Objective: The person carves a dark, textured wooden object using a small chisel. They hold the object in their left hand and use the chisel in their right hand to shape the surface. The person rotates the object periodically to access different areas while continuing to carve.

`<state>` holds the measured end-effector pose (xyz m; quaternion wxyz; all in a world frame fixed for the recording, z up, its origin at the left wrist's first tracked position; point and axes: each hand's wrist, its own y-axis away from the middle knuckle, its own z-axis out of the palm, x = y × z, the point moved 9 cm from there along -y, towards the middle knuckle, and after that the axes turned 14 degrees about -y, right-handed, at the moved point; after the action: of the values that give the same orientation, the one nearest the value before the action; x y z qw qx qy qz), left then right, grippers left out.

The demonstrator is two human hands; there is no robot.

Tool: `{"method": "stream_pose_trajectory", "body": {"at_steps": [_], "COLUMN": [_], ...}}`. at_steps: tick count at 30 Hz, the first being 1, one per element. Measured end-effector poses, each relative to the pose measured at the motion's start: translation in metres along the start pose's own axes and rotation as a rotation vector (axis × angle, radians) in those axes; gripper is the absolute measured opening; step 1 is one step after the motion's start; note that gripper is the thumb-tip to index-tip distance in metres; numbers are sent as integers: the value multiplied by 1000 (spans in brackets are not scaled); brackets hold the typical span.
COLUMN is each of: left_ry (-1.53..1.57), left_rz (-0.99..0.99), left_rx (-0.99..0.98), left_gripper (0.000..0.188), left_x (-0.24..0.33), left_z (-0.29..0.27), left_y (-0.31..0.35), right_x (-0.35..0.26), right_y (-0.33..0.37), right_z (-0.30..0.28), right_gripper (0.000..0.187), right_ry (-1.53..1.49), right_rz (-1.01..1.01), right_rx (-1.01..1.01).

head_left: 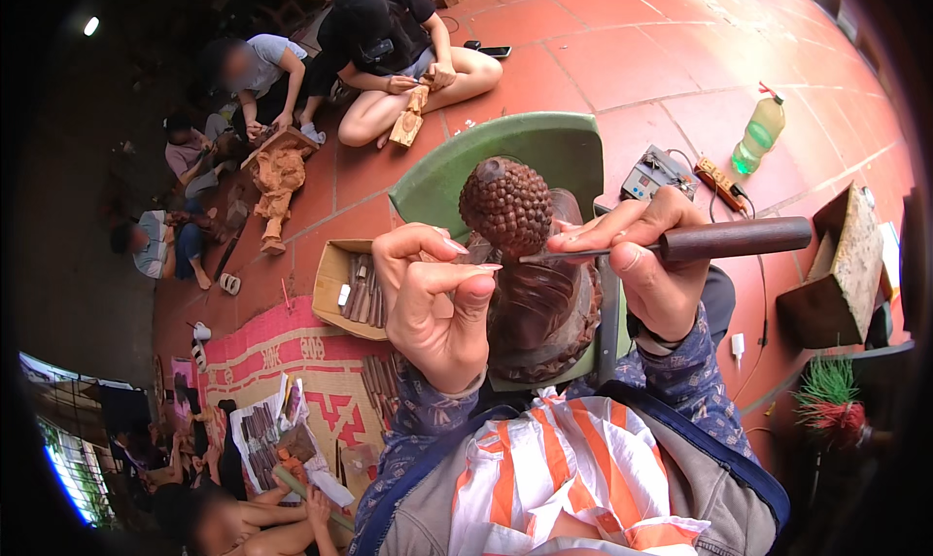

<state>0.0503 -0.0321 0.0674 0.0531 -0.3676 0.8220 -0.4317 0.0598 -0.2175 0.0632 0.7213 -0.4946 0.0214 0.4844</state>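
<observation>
A dark brown carved wooden figure [544,308] stands before me, its round head [506,206] covered in small knobs like curls. My right hand [653,255] is closed around a carving tool with a thick dark wooden handle [736,239]. The tool's thin metal shaft points left, its tip at the lower edge of the head. My left hand [437,298] is at the figure's left side, fingers half bent and apart, holding nothing. Its fingertips come close to the tool's tip; whether they touch the wood I cannot tell.
The figure rests on a green plastic chair [428,182]. A cardboard box [340,255] of tools stands at left, by a patterned mat [282,342]. Right are an electric control box [641,179], a power strip [717,182] and a bottle [758,133]. Several people work nearby at left.
</observation>
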Motion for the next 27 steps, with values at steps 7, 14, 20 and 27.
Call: {"method": "stream_pose_trajectory", "body": {"at_steps": [7,14,20,27], "left_ry": [592,702,732,657], "left_rz": [-295,-330,-373,-377], "left_rx": [219,121,138,141], "left_gripper": [105,92,72,57], "left_x": [-16,-7,-5,-5], "left_z": [31,51,53,52], "left_y": [-26,-39,-37,-39], "right_x": [-9,11,5,16], "right_y": [0,-14,-18,-34], "right_z": [10,-2,4,-6], "right_gripper": [10,13,15,20], "right_ry": [201,-58,45,-134], "right_rz": [-152,-126,-160,-60], "right_rx": [30,-53,-166,-222]}}
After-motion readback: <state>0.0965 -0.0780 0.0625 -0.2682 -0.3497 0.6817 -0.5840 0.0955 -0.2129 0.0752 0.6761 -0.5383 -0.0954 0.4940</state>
